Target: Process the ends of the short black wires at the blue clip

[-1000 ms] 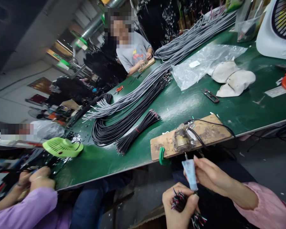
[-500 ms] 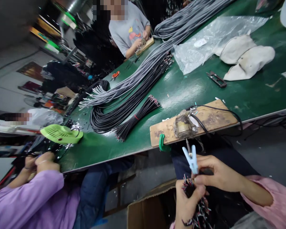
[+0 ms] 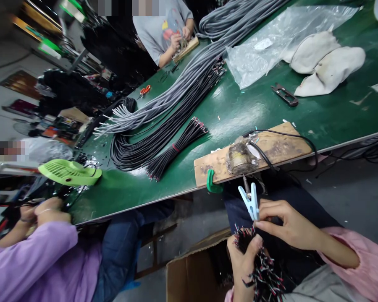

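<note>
My left hand (image 3: 241,260) is closed around a bundle of thin black cables (image 3: 267,272), whose stripped ends show red, white and black wires. My right hand (image 3: 280,222) is just above it, thumb and forefinger pinched together near the cable ends. What they pinch is too small to make out. Touching or just beside those fingers is a light blue clothespin (image 3: 249,201), its two arms spread upward in a V. A metal rod (image 3: 246,184) reaches down between the arms from a wrapped block (image 3: 240,157) on a wooden board (image 3: 283,144).
A green clamp (image 3: 212,182) sits at the board's edge. The green table (image 3: 176,180) bears black and grey cable bundles (image 3: 164,100), snips (image 3: 284,94), white cloth (image 3: 340,69) and a lime-green fan (image 3: 71,172). An open carton (image 3: 189,272) stands below. Two co-workers sit left and across.
The view has shifted slightly, so the table appears higher and further left. My right fingers have risen a little towards the clothespin's lower end. My left hand still grips the cables.
</note>
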A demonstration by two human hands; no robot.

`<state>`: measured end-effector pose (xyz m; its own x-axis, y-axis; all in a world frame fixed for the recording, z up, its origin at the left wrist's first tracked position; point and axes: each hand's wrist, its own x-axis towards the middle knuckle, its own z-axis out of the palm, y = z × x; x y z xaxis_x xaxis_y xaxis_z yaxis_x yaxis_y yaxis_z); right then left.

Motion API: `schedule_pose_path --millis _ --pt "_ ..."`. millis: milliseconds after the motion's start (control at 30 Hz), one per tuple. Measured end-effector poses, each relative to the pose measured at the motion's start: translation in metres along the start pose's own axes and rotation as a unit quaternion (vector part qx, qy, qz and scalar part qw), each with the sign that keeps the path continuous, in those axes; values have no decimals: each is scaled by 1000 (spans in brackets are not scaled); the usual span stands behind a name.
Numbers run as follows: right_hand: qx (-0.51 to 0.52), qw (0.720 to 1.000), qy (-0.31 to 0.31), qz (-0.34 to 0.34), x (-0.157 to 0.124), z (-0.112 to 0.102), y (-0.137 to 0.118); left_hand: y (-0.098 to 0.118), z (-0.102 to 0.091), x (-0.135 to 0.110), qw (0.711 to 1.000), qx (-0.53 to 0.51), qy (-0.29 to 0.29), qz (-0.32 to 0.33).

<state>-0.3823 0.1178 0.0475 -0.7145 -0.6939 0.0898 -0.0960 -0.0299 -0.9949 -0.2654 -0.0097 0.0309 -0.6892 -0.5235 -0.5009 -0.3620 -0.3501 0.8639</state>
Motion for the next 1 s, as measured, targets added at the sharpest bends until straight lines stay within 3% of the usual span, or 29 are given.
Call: schedule_pose_path --millis 200,433,600,767,867,933,1000 --pt "31 999 -25 -25 4 -2 -5 9 4 -4 1000 -14 14 12" --pt "-7 1000 10 -17 0 2 -5 16 11 -4 995 -69 -69 25" --pt "46 999 6 13 -5 4 1 16 6 -2 996 -49 -68 -1" --pt "152 986 -9 67 -4 5 7 17 7 -1 990 -50 -131 -2" --pt "197 977 -4 85 -3 10 6 14 7 0 993 -55 -99 17" --pt "176 980 34 82 -5 16 4 11 4 1 996 -55 -73 12" --pt "112 988 96 36 -9 22 3 9 -1 3 998 -28 -53 -2"
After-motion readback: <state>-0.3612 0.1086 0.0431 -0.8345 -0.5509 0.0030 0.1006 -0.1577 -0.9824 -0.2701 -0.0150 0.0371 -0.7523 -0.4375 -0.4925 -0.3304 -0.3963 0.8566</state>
